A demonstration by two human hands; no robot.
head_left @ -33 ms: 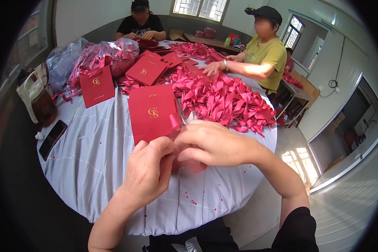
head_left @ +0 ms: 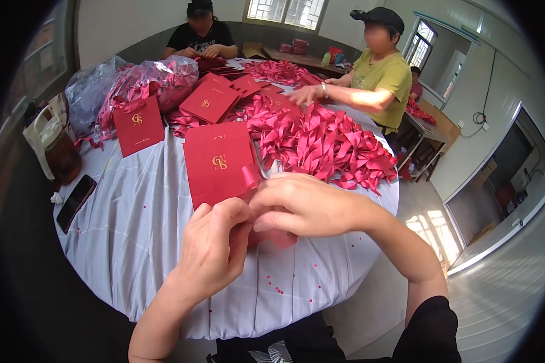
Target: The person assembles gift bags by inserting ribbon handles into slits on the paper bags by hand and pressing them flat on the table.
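Just in front of me my left hand [head_left: 215, 242] and my right hand [head_left: 312, 206] meet, fingertips pinched close together. Between and below them a red paper bag [head_left: 283, 239] shows in part, mostly covered by my fingers. A glossy red ribbon [head_left: 250, 176] curls up from my right hand's fingertips. Where ribbon and bag meet is hidden by my fingers. Right behind my hands lies a flat red paper bag [head_left: 215, 181] with a gold emblem. A large heap of red ribbons [head_left: 333, 142] spreads beyond my right hand.
On the left of the white-clothed table [head_left: 139, 242] are a phone [head_left: 76, 198], a dark drink container [head_left: 63, 154], a ribbon-handled red bag [head_left: 139, 126] and a plastic sack of ribbons [head_left: 148, 91]. Red paper dots [head_left: 278, 291] lie nearby. Co-workers sit across and reach in from the right.
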